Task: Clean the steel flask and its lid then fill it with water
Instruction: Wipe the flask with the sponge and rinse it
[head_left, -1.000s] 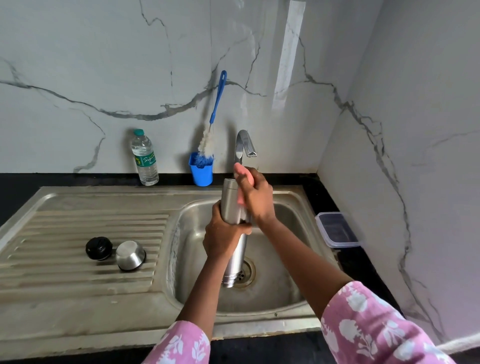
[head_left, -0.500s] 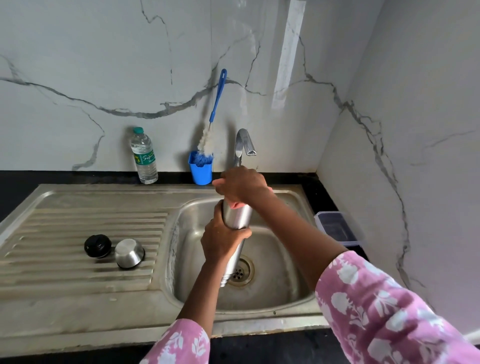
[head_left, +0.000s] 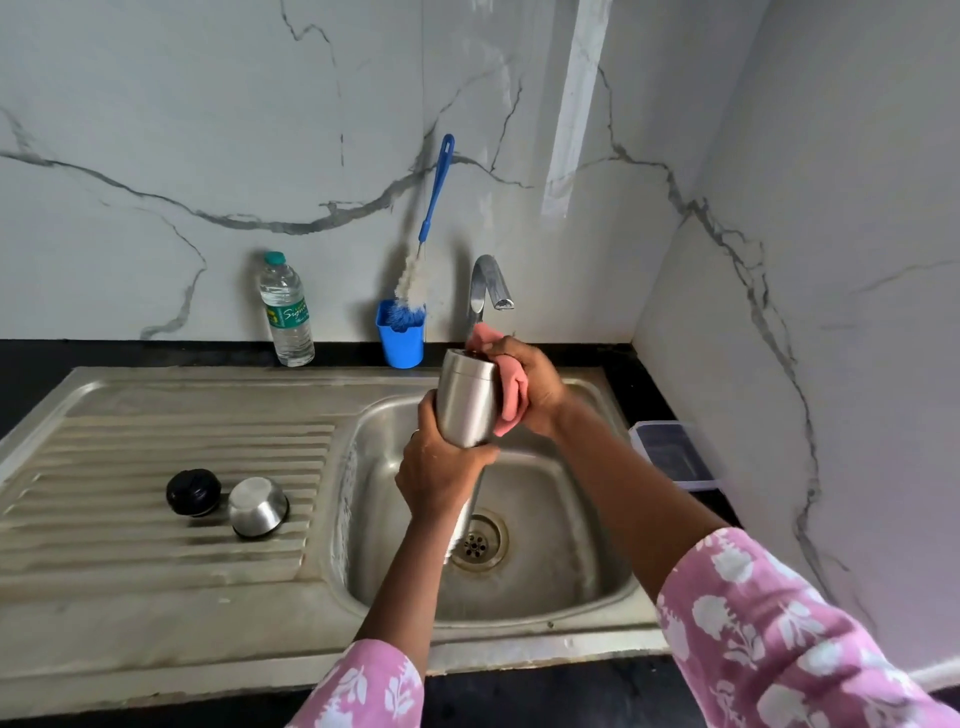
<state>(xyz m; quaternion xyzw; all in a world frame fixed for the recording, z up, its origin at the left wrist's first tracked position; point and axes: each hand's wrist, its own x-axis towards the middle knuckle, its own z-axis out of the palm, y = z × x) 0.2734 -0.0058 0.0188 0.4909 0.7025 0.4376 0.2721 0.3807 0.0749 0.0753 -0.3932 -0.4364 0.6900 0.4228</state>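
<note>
The steel flask (head_left: 464, 402) stands nearly upright over the sink basin (head_left: 550, 519), its mouth up under the tap (head_left: 491, 283). My left hand (head_left: 439, 470) grips its middle. My right hand (head_left: 530, 387) holds a pink cloth (head_left: 511, 392) against the flask's upper right side and rim. The flask's lower part is hidden behind my left hand and arm. On the ribbed drainboard (head_left: 156, 545) at the left lie the black stopper lid (head_left: 193, 492) and the steel cup lid (head_left: 258, 506), side by side.
A blue cup (head_left: 400, 340) with a blue-handled bottle brush (head_left: 434, 208) stands behind the sink, beside a plastic water bottle (head_left: 287, 312). A clear plastic box (head_left: 672, 454) sits on the black counter at the right. No water runs from the tap.
My right hand moved from on top of the flask's mouth down to its upper right side, and the pink cloth shows again. The left hand keeps its grip on the flask.
</note>
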